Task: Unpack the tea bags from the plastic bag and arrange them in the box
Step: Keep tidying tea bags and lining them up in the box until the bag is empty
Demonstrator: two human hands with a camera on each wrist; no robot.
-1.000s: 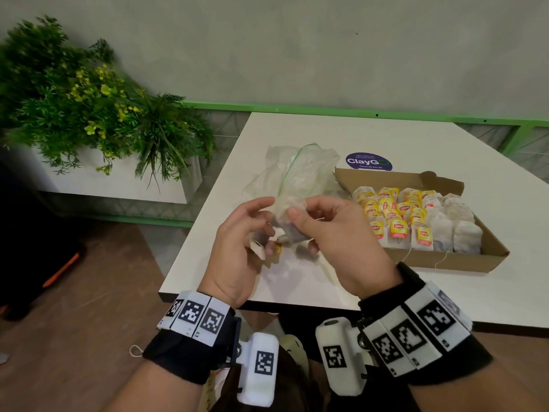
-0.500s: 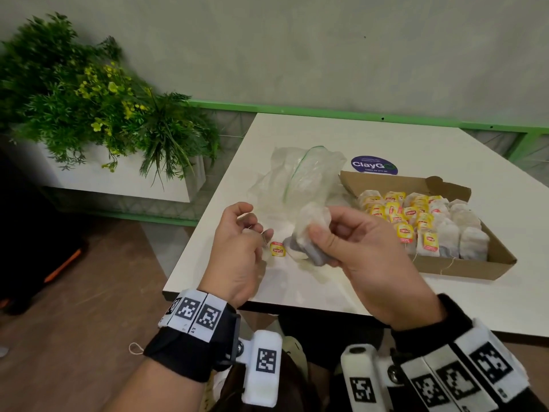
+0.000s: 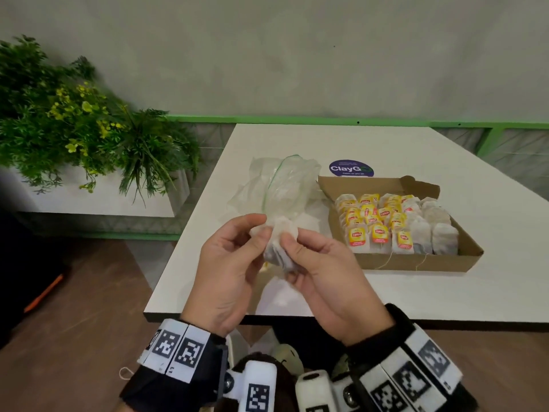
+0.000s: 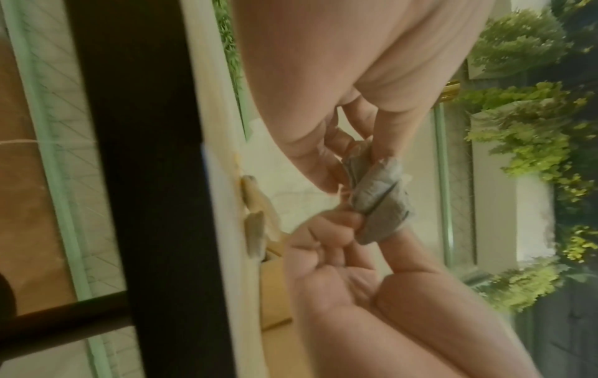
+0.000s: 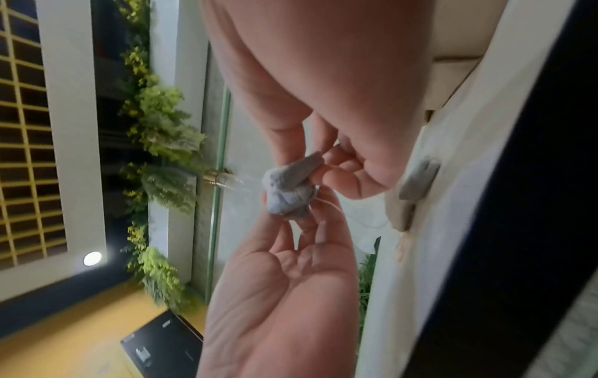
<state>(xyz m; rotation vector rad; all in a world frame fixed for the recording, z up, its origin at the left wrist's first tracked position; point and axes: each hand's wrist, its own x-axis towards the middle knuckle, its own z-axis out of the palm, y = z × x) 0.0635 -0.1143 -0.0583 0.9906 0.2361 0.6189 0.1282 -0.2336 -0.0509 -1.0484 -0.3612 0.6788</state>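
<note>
A small clump of tea bags (image 3: pixel 279 245) is held above the near edge of the counter (image 3: pixel 386 144), pinched from both sides: the left hand (image 3: pixel 225 272) grasps it with thumb and fingertips, the right hand (image 3: pixel 320 263) with thumb and forefinger. The step in hand is judged to be separating or straightening the bags before placement. Next, a carry towards three o'clock is called for, into the box (image 3: pixel 472 248), where free floor is left at its left and far parts. The bags look pale, crumpled and soft, with thin strings trailing. The plastic bag (image 3: pixel 282 182) lies slack at twelve o'clock of the hands.
</note>
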